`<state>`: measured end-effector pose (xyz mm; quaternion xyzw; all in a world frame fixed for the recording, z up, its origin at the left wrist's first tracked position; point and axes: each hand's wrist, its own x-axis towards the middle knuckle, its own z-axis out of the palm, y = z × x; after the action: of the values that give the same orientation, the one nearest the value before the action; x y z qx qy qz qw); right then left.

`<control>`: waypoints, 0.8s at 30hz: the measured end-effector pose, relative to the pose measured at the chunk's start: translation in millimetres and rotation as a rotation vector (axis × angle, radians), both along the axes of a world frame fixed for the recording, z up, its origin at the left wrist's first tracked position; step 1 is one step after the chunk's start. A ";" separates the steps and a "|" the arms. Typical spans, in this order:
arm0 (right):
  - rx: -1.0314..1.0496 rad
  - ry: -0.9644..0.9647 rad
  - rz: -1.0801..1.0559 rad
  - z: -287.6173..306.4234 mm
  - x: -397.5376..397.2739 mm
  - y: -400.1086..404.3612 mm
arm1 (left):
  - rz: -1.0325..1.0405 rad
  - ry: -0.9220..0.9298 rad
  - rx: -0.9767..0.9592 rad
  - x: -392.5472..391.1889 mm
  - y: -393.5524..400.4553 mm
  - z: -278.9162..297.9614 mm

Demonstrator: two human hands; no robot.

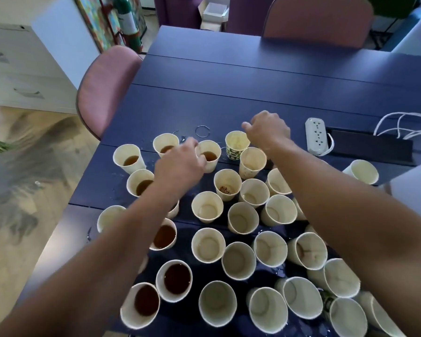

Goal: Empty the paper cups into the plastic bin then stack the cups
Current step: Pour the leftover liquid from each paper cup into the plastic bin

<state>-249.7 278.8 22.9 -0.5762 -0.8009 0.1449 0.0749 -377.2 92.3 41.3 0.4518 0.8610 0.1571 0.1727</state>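
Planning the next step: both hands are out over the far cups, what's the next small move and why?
Probably close the left hand round the far cup at its fingers and lift: it holds brown liquid. The right hand hovers over the patterned cup, gripping nothing I can see.

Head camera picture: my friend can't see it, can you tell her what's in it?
Two bare arms reach over a dark blue table crowded with paper cups. The left hand grips a cup of brown liquid; the right hand hovers over a patterned cup. Cups on the left hold brown liquid; most others look empty.
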 end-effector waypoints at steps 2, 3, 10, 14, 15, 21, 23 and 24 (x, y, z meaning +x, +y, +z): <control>0.030 0.095 0.026 13.1 11.3 -9.8 | -0.012 0.084 -0.144 -11.9 26.0 -7.7; 0.046 0.144 0.042 18.6 17.6 -16.7 | -0.028 0.119 -0.208 -16.2 36.0 -12.2; 0.075 0.326 0.039 38.8 78.2 -65.9 | -0.055 0.130 -0.275 -26.7 75.9 -36.8; 0.042 0.385 0.010 37.9 108.3 -84.9 | 0.017 0.067 -0.236 -31.3 81.2 -43.7; 0.029 0.395 0.002 35.9 113.9 -88.0 | 0.040 0.046 -0.224 -32.1 80.8 -45.2; -0.052 0.400 -0.001 29.5 136.2 -103.8 | 0.133 0.020 -0.112 -27.3 71.2 -40.7; -0.106 0.368 0.008 30.1 139.9 -108.2 | 0.152 0.050 -0.086 -23.7 66.4 -31.3; -0.123 0.349 0.017 30.7 142.0 -111.1 | 0.163 0.065 -0.075 -22.2 64.0 -25.5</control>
<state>-107.6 167.7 53.7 -0.5390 -0.7701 0.2919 0.1764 -399.4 156.3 15.8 0.3783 0.9054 0.1233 0.1482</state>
